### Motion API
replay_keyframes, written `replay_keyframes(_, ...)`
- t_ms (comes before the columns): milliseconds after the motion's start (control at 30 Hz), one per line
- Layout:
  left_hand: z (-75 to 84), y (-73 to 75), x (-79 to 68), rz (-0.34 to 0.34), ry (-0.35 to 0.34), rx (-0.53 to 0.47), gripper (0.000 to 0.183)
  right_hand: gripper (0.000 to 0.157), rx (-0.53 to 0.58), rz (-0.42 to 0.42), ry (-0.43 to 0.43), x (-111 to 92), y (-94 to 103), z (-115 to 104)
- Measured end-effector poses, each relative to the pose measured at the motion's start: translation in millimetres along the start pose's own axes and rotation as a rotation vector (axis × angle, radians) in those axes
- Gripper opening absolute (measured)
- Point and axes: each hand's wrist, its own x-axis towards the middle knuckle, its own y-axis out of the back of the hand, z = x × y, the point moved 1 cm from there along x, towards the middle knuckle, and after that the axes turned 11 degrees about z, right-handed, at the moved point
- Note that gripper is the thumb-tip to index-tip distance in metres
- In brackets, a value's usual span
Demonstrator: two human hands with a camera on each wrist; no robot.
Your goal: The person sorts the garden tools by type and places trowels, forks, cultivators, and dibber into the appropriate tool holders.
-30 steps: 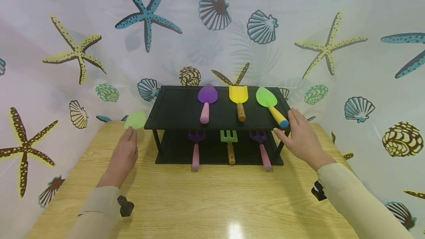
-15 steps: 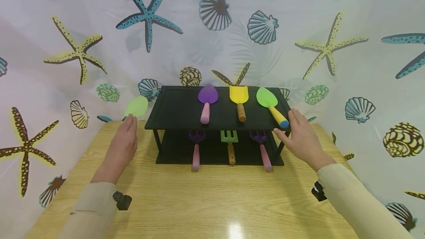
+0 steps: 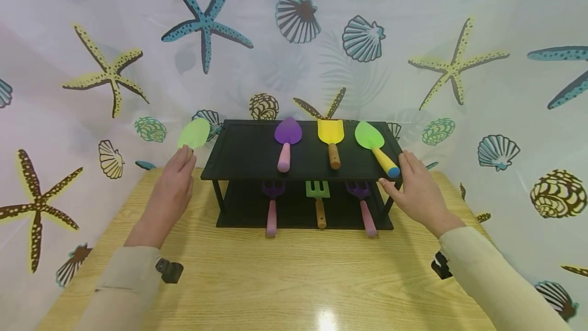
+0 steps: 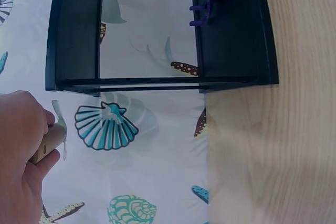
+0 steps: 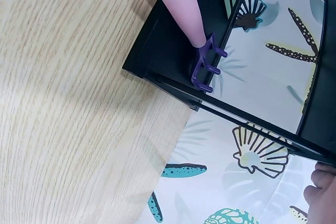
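My left hand (image 3: 167,193) pinches the wooden handle of a light green hand trowel (image 3: 194,133), raised beside the left end of a black two-tier rack (image 3: 243,149). In the left wrist view the trowel's handle (image 4: 50,142) lies between thumb and fingers, its blade seen edge-on. My right hand (image 3: 420,190) rests against the rack's right end with fingers fairly straight, near a green trowel (image 3: 369,135) with a yellow, blue-ended handle. Also on the top tier lie a purple trowel (image 3: 288,132) with a pink handle and a yellow square-ended shovel (image 3: 331,131).
On the lower tier lie a purple fork (image 3: 272,216) with a pink handle, a green fork (image 3: 318,189) with a wooden handle, and another purple fork (image 3: 366,216). The rack stands on a wooden table (image 3: 275,275) against a sheet (image 3: 285,75) printed with starfish and shells.
My left hand has risen and moved slightly forward with the green trowel, whose blade is now higher, near the top tier's left back corner. The right hand has stayed in place.
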Motion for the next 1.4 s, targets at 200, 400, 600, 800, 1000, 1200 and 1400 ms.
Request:
replay_keyframes(200,8.6,3.0,13.8,-0.069,0.008,0.008,0.041,0.093,-0.004,-0.003,-0.002,0,-0.5,1)
replay_keyframes(400,18.1,2.3,24.5,-0.129,0.016,0.029,0.043,0.092,-0.002,0.002,0.000,1,-0.9,1)
replay_keyframes(600,27.8,-2.9,34.8,-0.184,-0.012,0.047,0.044,0.092,-0.001,0.002,-0.005,0,0.2,0)
replay_keyframes(800,41.4,-9.7,44.6,-0.270,-0.014,0.081,0.045,0.091,-0.006,-0.006,-0.012,0,0.3,0)
replay_keyframes(1000,52.5,-17.4,52.3,-0.280,-0.049,0.089,0.044,0.092,-0.008,0.004,0.002,0,-0.8,1)
replay_keyframes(1200,57.6,-25.5,54.4,-0.297,-0.057,0.109,0.043,0.092,-0.009,0.017,0.013,0,-1.9,1)
replay_keyframes(1400,59.4,-33.0,56.3,-0.312,-0.043,0.130,0.041,0.092,-0.011,0.014,0.005,1,-1.0,1)
